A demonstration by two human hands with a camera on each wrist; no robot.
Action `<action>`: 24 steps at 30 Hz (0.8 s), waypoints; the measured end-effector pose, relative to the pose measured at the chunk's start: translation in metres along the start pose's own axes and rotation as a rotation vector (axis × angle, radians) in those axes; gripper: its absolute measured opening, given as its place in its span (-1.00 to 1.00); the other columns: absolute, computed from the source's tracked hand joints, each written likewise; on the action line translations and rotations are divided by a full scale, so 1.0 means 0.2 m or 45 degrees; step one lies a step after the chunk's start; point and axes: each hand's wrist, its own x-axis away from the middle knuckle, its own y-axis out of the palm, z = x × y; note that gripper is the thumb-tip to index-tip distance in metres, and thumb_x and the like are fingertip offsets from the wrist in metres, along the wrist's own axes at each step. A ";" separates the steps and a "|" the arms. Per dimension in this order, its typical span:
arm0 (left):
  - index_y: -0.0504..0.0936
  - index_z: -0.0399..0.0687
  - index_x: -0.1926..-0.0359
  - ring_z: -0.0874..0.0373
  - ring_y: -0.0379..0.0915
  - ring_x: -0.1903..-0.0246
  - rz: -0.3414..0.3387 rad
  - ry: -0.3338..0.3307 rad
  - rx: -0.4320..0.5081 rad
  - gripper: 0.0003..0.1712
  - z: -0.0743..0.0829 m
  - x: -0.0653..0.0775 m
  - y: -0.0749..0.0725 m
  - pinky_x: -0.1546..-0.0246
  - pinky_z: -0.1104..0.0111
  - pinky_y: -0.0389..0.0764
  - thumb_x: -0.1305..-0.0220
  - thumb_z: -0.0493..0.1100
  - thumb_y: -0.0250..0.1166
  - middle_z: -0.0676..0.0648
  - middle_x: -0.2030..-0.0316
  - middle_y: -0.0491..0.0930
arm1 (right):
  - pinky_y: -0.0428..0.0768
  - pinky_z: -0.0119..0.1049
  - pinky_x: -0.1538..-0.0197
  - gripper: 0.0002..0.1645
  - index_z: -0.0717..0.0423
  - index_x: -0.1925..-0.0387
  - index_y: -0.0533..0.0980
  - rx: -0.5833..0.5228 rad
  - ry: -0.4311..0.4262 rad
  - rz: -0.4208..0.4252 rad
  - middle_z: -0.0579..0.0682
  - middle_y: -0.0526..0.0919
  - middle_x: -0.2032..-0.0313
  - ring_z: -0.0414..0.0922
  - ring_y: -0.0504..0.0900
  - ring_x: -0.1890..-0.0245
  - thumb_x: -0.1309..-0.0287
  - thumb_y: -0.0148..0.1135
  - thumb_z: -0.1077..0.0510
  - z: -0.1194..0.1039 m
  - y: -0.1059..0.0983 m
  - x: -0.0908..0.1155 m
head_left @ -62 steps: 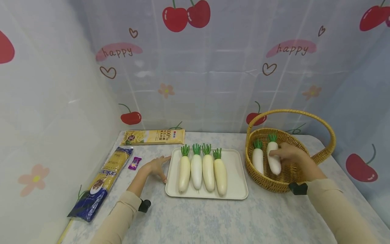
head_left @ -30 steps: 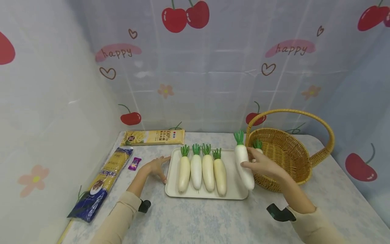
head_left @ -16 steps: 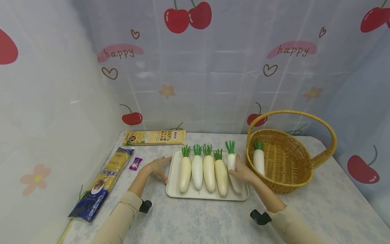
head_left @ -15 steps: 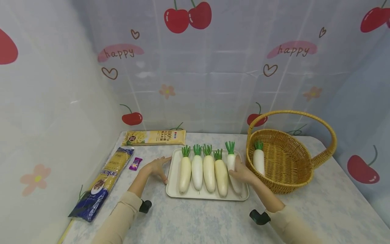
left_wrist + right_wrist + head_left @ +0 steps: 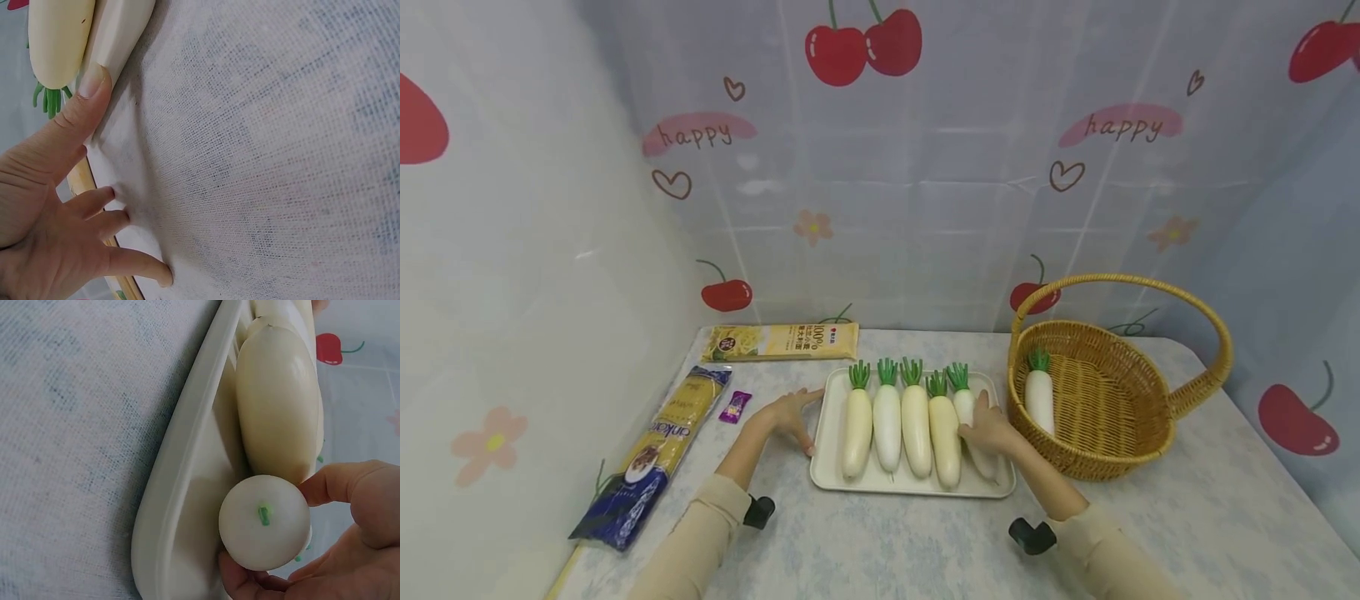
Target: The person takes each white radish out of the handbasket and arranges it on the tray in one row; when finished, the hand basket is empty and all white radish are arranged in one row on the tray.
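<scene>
My right hand [image 5: 996,429] holds a white radish [image 5: 964,403] with green stalks at the right end of the cream tray [image 5: 831,458]. In the right wrist view, thumb and fingers curl round that radish's blunt end [image 5: 262,525], right beside a yellowish radish [image 5: 278,406]. Several other radishes lie side by side on the tray, leaves away from me; one is white [image 5: 887,429], the rest yellowish. My left hand [image 5: 786,417] has its fingers spread at the tray's left edge, its thumb touching the rim in the left wrist view.
At the right stands a wicker basket [image 5: 1097,462] with a tall handle and one white radish [image 5: 1040,400] inside. A yellow noodle packet [image 5: 782,342] lies at the back, a blue-and-gold pasta bag [image 5: 651,462] at the left, and a small purple sweet [image 5: 735,407] between them.
My right hand has lifted the white radish from the basket, carried it left and lowered it onto the tray. Its leafy end has since swung left towards the other radishes. The left hand stays put.
</scene>
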 end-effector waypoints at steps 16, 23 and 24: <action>0.00 -0.11 -0.46 -0.44 -0.28 -0.35 -0.074 -0.021 -0.063 0.31 0.03 -0.03 -0.03 -0.26 -0.26 -0.01 0.30 -0.15 0.61 -0.45 -0.40 -0.18 | 0.36 0.27 -0.09 -0.02 0.73 -0.26 -0.25 0.213 0.088 -0.095 0.75 0.19 -0.06 0.52 0.29 -0.09 -0.12 0.00 0.13 -0.11 0.00 -0.04; 0.08 -0.12 -0.44 -0.41 -0.28 -0.36 -0.047 -0.011 -0.129 0.29 0.03 -0.03 -0.07 -0.27 -0.23 -0.01 0.34 -0.15 0.62 -0.44 -0.40 -0.17 | 0.56 -0.01 0.23 -0.07 0.72 -0.27 -0.18 0.172 -0.029 -0.085 0.62 0.44 0.12 0.25 0.57 0.24 -0.21 0.02 0.12 -0.14 -0.08 0.04; 0.08 -0.13 -0.44 -0.41 -0.28 -0.36 -0.048 -0.011 -0.128 0.29 0.03 -0.04 -0.07 -0.27 -0.24 -0.01 0.33 -0.14 0.62 -0.44 -0.40 -0.17 | 0.57 -0.09 0.31 -0.12 0.69 -0.27 -0.11 0.123 -0.069 -0.065 0.55 0.51 0.18 0.15 0.60 0.32 -0.23 0.03 0.13 -0.13 -0.13 0.07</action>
